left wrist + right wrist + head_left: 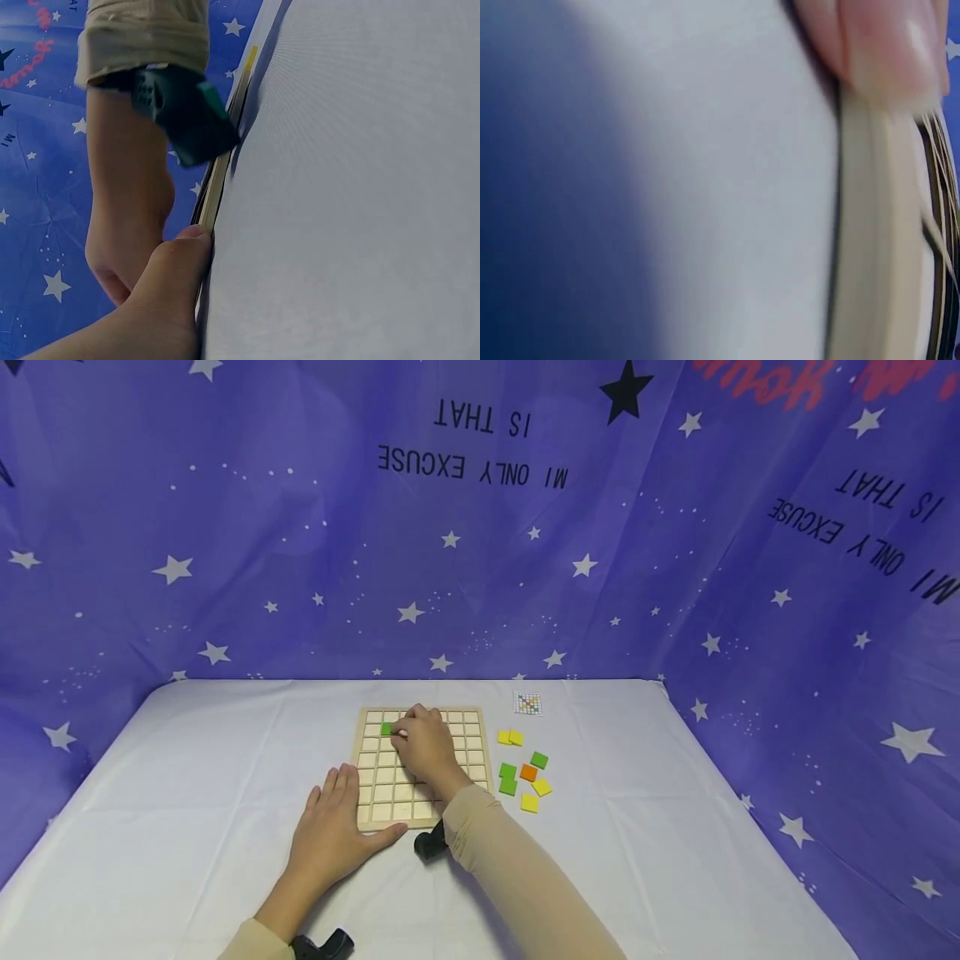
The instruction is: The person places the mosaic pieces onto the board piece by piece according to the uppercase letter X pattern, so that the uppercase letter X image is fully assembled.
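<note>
As left hand (328, 828), straight-fingered, touched wooden board (386, 792) at eight o'clock, right hand (427, 747) curled, hold unclear, beside green tile (386, 729), eleven o'clock

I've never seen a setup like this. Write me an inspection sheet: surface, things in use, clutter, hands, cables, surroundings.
Surface: white cloth, lightly creased.
Things in use: wooden grid board with a green tile in its far left part; loose to its right, four yellow tiles, three green tiles, one orange tile; a small printed card beyond them.
Clutter: nothing seen.
Left hand: spread at the board's near left corner, thumb touching its near edge.
Right hand: over the board, fingertips by the green tile; grip unclear.
Cables: nothing seen.
Surroundings: starry blue backdrop, lettering upside down.
</note>
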Demonstrator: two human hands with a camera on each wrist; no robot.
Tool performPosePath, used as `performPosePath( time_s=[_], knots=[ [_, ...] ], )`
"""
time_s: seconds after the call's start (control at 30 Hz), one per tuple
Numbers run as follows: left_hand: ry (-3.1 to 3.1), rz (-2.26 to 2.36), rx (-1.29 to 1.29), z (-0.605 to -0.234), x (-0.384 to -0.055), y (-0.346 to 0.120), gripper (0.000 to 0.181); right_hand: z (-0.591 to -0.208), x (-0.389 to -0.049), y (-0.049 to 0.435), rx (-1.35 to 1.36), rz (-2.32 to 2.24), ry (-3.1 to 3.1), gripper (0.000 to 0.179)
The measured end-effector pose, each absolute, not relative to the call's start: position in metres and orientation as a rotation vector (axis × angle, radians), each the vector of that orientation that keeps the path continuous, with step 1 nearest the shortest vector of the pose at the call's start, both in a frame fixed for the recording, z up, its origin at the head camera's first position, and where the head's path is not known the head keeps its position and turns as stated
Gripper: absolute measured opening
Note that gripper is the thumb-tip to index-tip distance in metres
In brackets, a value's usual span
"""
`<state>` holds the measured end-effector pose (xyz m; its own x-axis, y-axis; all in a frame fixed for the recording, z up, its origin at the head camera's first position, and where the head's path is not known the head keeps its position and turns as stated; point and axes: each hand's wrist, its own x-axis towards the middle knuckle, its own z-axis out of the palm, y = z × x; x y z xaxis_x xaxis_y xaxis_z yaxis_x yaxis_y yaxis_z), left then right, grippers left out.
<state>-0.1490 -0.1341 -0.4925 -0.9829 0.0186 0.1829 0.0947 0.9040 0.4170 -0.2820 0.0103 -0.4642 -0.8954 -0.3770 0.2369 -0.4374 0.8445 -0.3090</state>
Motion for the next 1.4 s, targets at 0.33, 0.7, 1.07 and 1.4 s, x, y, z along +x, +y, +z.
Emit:
performPosePath(
  time_s=[0.33,0.7,1.07,1.4],
  knots=[
    [-2.894,-0.667,-0.081,-0.492,-0.149,-0.133,0.131,-0.459,-0.285,0.069,0.595,0.748,-2.838,0.030],
    [-2.900,-0.686,-0.068,-0.491,-0.149,-0.132,0.132,-0.452,-0.284,0.159,0.364,0.808,-2.902,0.032],
    [-2.893,-0.698,-0.065,-0.493,-0.150,-0.132,0.133,-0.462,-0.271,0.232,0.184,0.742,-3.013,0.040],
    [-2.882,-0.683,-0.081,-0.493,-0.148,-0.132,0.131,-0.467,-0.265,0.247,0.234,0.797,-2.993,0.033]
  ],
)
